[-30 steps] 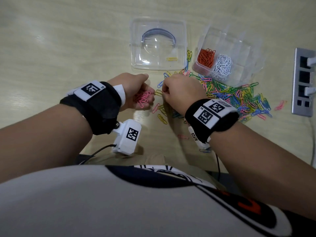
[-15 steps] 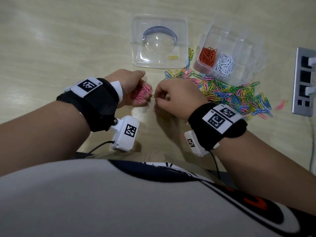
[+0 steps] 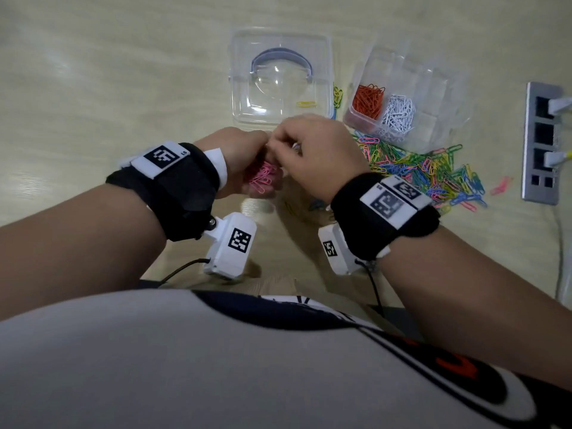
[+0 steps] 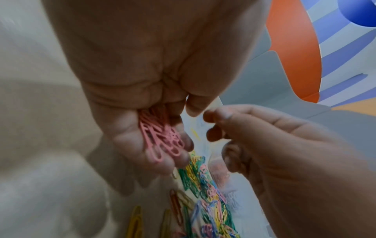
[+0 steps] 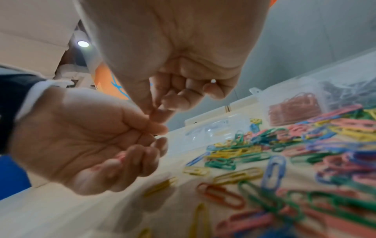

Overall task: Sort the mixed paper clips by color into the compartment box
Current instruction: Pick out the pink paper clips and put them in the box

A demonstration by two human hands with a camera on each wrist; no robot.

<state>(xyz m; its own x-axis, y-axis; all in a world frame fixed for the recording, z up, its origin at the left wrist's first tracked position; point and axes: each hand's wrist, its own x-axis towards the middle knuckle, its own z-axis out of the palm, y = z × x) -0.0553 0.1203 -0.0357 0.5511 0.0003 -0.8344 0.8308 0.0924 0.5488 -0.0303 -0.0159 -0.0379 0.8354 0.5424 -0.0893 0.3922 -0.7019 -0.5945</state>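
Currently L hand (image 3: 244,156) is cupped palm-up above the tabletop (image 3: 93,88), fingers (image 4: 179,154) curled round a bunch of pink clips (image 3: 261,178). R hand (image 3: 322,153) sits right against it, thumb + index fingertips (image 5: 160,114) pressed together in a pinch over the L palm; other fingers curled in. Can't tell whether a clip is in that pinch, too blurred.

Mixed clip pile (image 3: 427,178) (green, yellow, blue, pink) is spread on the tabletop to the right of the hands, toward the right edge, touching the near wall of the compartment box (image 3: 411,88). Box is clear plastic, toward the far edge, w/ orange clips (image 3: 368,100) in one compartment and white clips (image 3: 397,111) in the one next to it.

Clear lid (image 3: 280,78) lies flat left of the box, just beyond the hands, one yellow clip (image 3: 306,103) on it. A few stray yellow + orange clips (image 5: 221,194) on the tabletop under the R hand. One pink clip (image 3: 501,185) lies apart near a grey socket strip (image 3: 544,144) at the right edge.
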